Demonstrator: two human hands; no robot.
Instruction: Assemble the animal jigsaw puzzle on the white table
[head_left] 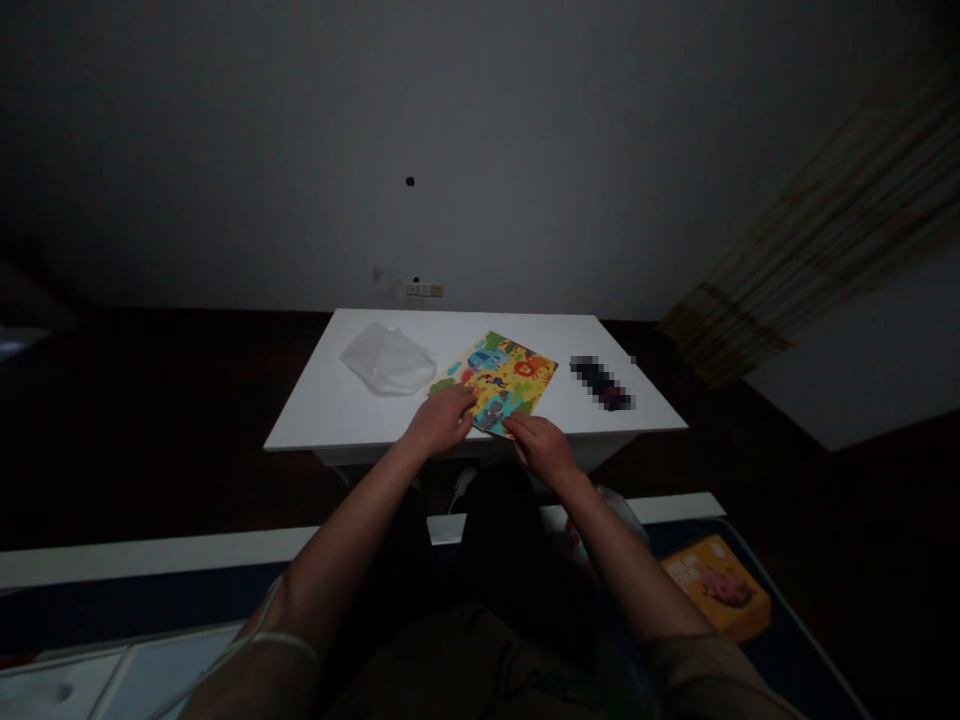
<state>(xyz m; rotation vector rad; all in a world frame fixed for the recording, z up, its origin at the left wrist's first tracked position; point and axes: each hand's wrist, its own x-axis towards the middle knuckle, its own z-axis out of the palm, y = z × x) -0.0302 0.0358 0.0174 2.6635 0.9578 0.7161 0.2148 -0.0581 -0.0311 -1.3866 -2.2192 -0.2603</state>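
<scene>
A colourful animal picture board (510, 375), with a lion, an elephant and other cartoon animals, lies at an angle near the front edge of the white table (315, 400). It may be a jigsaw puzzle, but the dim light hides any seams. My left hand (444, 418) grips its left front side, fingers bent over the picture. At the near corner, which reaches the table edge, my right hand (544, 446) holds the board with fingers on top; its thumb is mostly hidden. A crumpled clear plastic bag (390, 358) rests to the left of the board.
A dark, pixelated object (602, 383) lies on the table's right side. Beside my right forearm, an orange box (720, 585) sits on the dark blue seat. A wall with a socket (424, 289) stands behind the table, and a curtain (810, 240) hangs at right.
</scene>
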